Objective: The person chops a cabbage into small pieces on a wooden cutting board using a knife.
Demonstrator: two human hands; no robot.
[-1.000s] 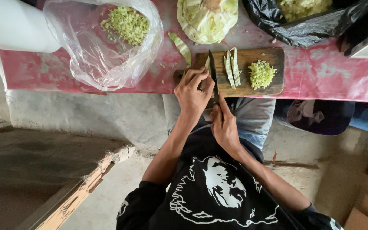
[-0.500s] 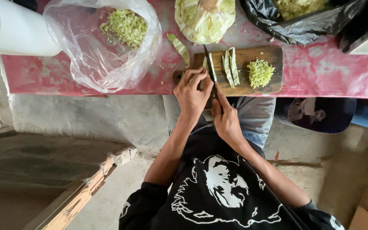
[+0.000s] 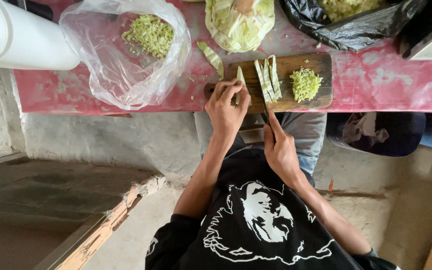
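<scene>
The left hand [image 3: 226, 107] rests at the near left end of the wooden cutting board [image 3: 321, 60], its fingers bent and closed down on a pale cabbage strip [image 3: 240, 77] to keep it flat and steady for the blade. The right hand [image 3: 280, 145] is wrapped around the handle of a knife [image 3: 265, 111], held low at the board's near edge, just beside a few long strips [image 3: 268, 75]. A small pile of chopped cabbage [image 3: 306, 84] lies on the right part of the board, apart from the cutting place. Behind the board, the cabbage head [image 3: 241, 20] sits on the red counter [image 3: 391, 85], and an open clear plastic bag [image 3: 121, 65] to the left holds more chopped pieces.
</scene>
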